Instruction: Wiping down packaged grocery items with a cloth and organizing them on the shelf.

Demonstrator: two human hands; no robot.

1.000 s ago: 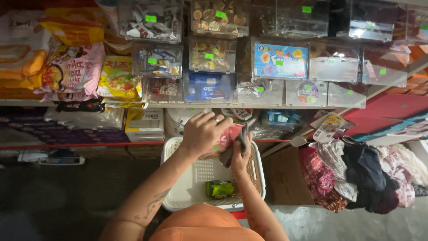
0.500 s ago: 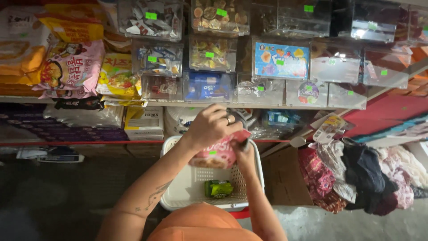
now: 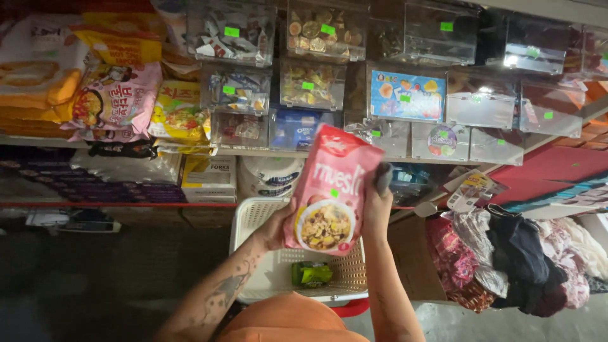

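Left hand: left hand (image 3: 278,221) gripped the lower left edge of the pink cereal pouch (image 3: 329,190), tattooed forearm below.
Right hand: right hand (image 3: 377,202) clasped the pouch's right side — also pinching a dark grey cloth (image 3: 384,177) at the top.
Pouch: held upright between both hands, front facing the camera, above the white basket (image 3: 253,218).
Basket: white plastic mesh, a small green packet (image 3: 311,273) lying inside.
Behind: shelf (image 3: 190,151) of clear snack bins and noodle bags — heap of clothes (image 3: 519,259) to the right.
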